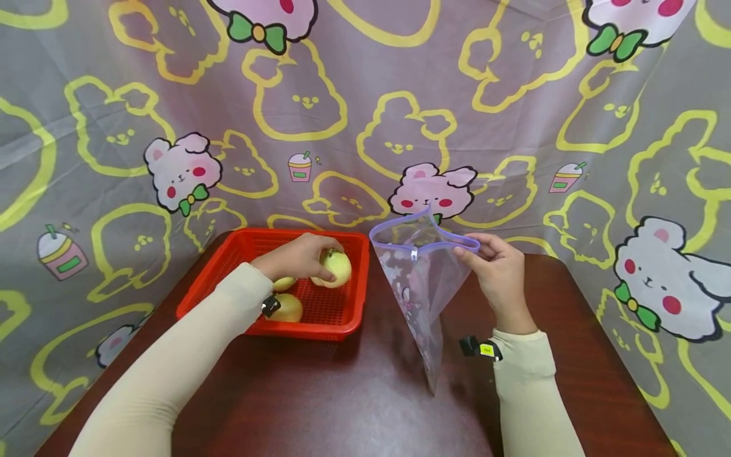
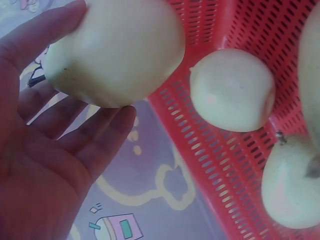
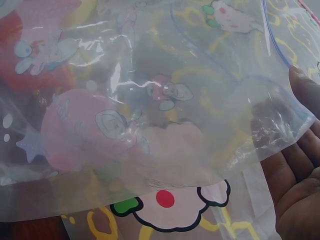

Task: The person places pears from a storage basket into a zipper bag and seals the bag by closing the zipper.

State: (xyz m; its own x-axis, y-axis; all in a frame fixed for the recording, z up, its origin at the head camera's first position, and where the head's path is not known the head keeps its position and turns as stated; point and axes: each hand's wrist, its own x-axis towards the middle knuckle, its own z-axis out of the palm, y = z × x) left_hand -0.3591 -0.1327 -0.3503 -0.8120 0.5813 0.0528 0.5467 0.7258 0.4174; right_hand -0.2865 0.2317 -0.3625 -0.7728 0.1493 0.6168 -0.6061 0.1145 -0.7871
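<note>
My left hand (image 1: 299, 254) grips a pale yellow pear (image 1: 339, 268) by its sides, over the right part of a red plastic basket (image 1: 325, 331). In the left wrist view, the thumb and fingers wrap the held pear (image 2: 120, 50), whose dark stem points toward the palm. Several other pears (image 2: 232, 90) lie in the basket below. To the right, my right hand (image 1: 499, 273) pinches the purple rim of a clear zip bag (image 1: 408, 279) between thumb and fingers. Its mouth gapes and its body hangs down to a narrow corner. Printed bunnies and stars show on the bag (image 3: 120, 125) in the right wrist view.
A dark reddish-brown table (image 1: 308, 393) carries the basket at its left side. Behind and around it hangs a grey curtain (image 1: 354, 76) with yellow bear outlines and white bunnies. A small black camera (image 1: 470, 346) is strapped at the right wrist.
</note>
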